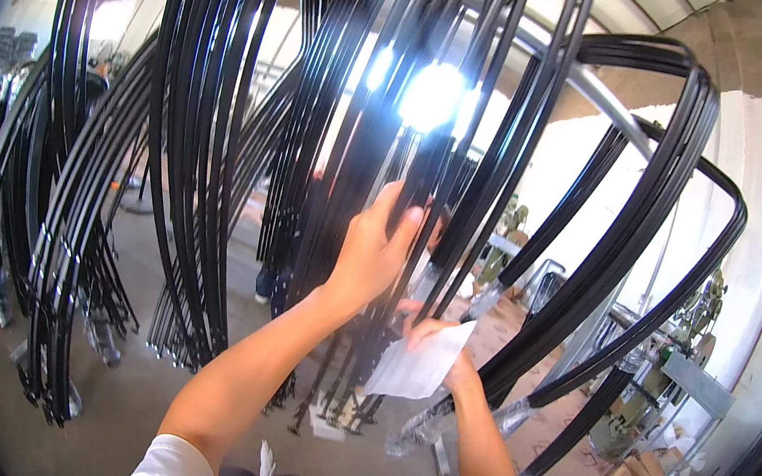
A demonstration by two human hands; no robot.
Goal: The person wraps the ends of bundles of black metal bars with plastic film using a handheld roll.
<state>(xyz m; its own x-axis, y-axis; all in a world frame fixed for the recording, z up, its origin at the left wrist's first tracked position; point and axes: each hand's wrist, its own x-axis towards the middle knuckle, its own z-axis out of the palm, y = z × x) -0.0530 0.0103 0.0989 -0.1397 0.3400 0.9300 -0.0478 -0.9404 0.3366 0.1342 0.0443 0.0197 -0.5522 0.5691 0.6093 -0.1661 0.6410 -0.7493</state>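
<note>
Long, thin black strips [412, 151] hang in a bundle in front of me from overhead. My left hand [375, 247] is closed around part of this bundle, its thumb across the front. Lower and to the right, my right hand [449, 339] grips a white sheet [422, 367] beside the same strips. Whether the sheet is paper or thin foam I cannot tell. Some of the right fingers are hidden behind the sheet and the strips. Below both hands, the lower ends of the strips [346, 397] hang loose above the floor.
More black bundles [199, 118] hang at left, some with clear plastic on their ends. Bent black bundles [621, 241] hang at right from a metal rail [610, 105]. A green machine [704, 309] and cardboard boxes [643, 475] stand beyond. Someone's shoe [261, 297] shows behind the strips.
</note>
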